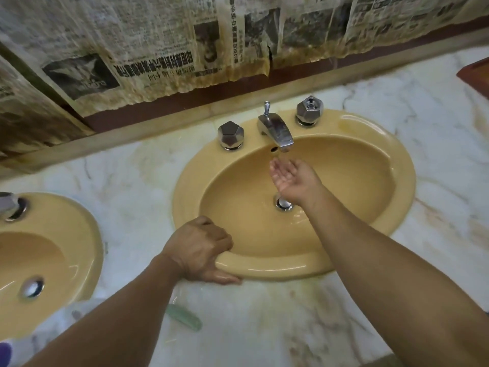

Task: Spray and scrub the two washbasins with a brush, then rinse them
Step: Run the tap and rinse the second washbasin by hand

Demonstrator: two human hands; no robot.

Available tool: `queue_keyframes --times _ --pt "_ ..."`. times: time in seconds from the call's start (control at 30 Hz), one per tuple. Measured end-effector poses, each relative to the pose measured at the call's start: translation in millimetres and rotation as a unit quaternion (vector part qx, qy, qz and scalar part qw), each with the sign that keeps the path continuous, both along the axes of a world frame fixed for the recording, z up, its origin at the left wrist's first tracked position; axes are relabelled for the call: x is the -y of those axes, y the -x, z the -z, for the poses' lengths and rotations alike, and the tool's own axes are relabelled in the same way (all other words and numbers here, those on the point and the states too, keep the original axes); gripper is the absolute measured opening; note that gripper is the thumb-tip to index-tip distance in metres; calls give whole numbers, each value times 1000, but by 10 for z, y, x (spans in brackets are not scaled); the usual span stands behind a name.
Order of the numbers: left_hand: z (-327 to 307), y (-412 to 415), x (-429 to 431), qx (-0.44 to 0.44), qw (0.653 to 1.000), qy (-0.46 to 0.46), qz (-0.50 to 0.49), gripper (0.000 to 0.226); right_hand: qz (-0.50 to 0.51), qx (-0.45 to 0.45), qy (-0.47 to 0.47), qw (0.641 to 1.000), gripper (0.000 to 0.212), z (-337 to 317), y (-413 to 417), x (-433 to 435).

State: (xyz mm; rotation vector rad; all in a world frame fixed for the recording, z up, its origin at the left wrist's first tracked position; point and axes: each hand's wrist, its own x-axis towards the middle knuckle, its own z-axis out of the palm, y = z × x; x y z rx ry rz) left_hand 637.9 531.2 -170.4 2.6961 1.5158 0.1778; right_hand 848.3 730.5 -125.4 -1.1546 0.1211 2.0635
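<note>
A mustard-yellow washbasin (370, 160) is set in the marble counter at centre right. Its chrome tap (277, 131) runs a thin stream of water. My right hand (291, 176) is cupped palm up under the spout, fingers relaxed, over the drain (284, 203). My left hand (201, 250) grips the basin's near left rim, fingers curled over it into the bowl and thumb under the edge on the counter. A second yellow washbasin (66, 234) lies at the left edge, partly cut off. A pale green handle (185, 317), perhaps the brush, lies on the counter under my left forearm.
Two faceted chrome knobs (230, 135) (309, 109) flank the tap. Stained newspaper (158, 49) covers the wall above the backsplash. A red-brown object (476, 72) sits at the far right edge. A purple thing (5, 350) shows at the bottom left corner.
</note>
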Motion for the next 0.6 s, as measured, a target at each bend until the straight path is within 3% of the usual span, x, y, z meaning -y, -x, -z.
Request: queue_keyframes --times 0.27,0.37,0.6 --pt "-35 -27 10 34 999 -43 -1 76 25 -34 1 999 4 108 115 -187" --pt "-57 -31 11 40 998 -42 -4 74 13 -40 -5 999 28 82 57 -163" --pt "-53 -25 -2 30 998 -50 1 74 -21 -56 -33 998 27 -149 -40 4"
